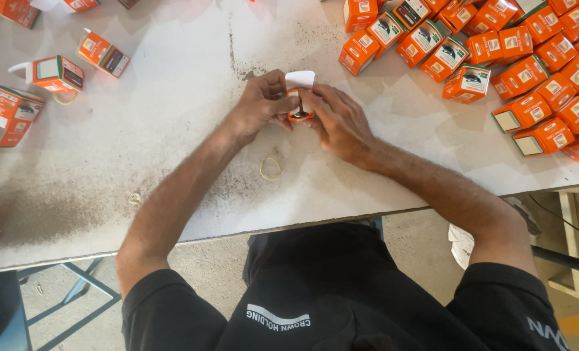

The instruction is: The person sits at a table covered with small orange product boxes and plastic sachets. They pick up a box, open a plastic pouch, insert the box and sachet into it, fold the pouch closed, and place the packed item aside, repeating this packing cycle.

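Observation:
A small orange box with a white flap standing open sits between both hands on the white table. My left hand grips its left side with thumb and fingers. My right hand holds its right side, fingers curled over the front. A dark item shows inside the box opening, too small to identify.
A large heap of orange boxes fills the table's far right. Several more orange boxes lie scattered at the left. A yellow rubber band lies near my wrists, another by the left boxes. The table's front edge runs just before my lap.

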Demonstrator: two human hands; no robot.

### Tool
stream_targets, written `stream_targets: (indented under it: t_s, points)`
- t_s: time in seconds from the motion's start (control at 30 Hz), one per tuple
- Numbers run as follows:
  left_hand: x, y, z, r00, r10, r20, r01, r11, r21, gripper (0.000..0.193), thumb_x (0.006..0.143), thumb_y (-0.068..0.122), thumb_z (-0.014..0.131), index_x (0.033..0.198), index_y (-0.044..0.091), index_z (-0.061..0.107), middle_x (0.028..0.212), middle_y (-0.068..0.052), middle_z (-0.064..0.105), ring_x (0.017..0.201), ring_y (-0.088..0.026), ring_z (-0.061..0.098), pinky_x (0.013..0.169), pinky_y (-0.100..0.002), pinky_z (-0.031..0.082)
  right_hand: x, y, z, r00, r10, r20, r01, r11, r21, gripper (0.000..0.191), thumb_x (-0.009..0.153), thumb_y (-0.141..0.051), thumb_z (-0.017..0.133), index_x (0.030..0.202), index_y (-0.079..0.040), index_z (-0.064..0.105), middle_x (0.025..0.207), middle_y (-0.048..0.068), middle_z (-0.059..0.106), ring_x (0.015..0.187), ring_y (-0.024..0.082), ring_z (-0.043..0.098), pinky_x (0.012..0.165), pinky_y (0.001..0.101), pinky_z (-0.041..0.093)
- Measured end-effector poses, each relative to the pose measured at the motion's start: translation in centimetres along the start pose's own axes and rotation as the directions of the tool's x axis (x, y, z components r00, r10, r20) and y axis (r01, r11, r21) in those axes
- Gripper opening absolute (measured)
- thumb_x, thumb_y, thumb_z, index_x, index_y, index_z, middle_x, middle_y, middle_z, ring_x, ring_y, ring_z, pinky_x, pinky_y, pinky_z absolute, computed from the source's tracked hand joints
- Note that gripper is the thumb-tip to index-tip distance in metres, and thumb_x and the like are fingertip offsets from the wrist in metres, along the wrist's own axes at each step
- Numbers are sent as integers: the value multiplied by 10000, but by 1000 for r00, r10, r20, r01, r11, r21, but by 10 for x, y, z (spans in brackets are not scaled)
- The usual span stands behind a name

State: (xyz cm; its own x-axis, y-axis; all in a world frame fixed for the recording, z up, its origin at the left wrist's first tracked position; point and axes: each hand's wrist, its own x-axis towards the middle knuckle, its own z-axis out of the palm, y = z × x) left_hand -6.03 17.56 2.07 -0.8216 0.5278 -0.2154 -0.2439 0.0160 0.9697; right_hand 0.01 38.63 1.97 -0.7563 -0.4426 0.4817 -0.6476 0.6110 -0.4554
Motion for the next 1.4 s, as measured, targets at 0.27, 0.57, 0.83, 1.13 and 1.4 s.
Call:
stream_targets:
  t_s: [0.27,0.57,0.83,1.13,1.4]
  points:
    - [-10,-26,14,774,633,5,-512,621,593,342,909,-107,643,1235,-6,658,1297,-215,669,1247,-332,649,1064,-425,583,-6,8,2,1000,-1,-26,2,998,64,423,905,-102,817,1213,-61,530,1292,179,614,1091,405,661,895,484,543]
    - [-23,-18,8,653,707,271,-615,286,735,304,857,36,805,1132,16,676,1391,-192,634,1341,-393,578,1135,-477,504,-15,24,15,995,99,-26,-94,985,144,503,1000,-272,751,1215,-25,370,1267,229,657,1089,454,659,873,495,538]
    - [-18,-29,12,646,732,214,-586,297,754,205,915,24,782,1068,52,647,1359,-149,681,1316,-356,631,1080,-441,583,-12,23,11,998,65,-26,-60,984,167,494,1008,-220,776,1229,-30,377,1275,207,668,1105,427,672,896,475,548]
    - [-22,-25,19,569,785,247,-533,122,837,131,896,-30,737,990,21,661,1301,-196,703,1267,-364,662,970,-436,627,-11,22,10,998,61,-9,-60,993,106,514,952,-180,807,1261,-20,429,1202,196,671,1065,413,670,880,485,537]
    - [-30,-24,17,561,761,326,-562,62,825,214,931,116,804,1056,-18,695,1368,-199,646,1333,-355,578,1042,-448,581,-11,25,10,999,45,4,-45,994,102,559,933,-223,849,1258,-24,439,1167,195,673,1044,416,661,858,495,530]
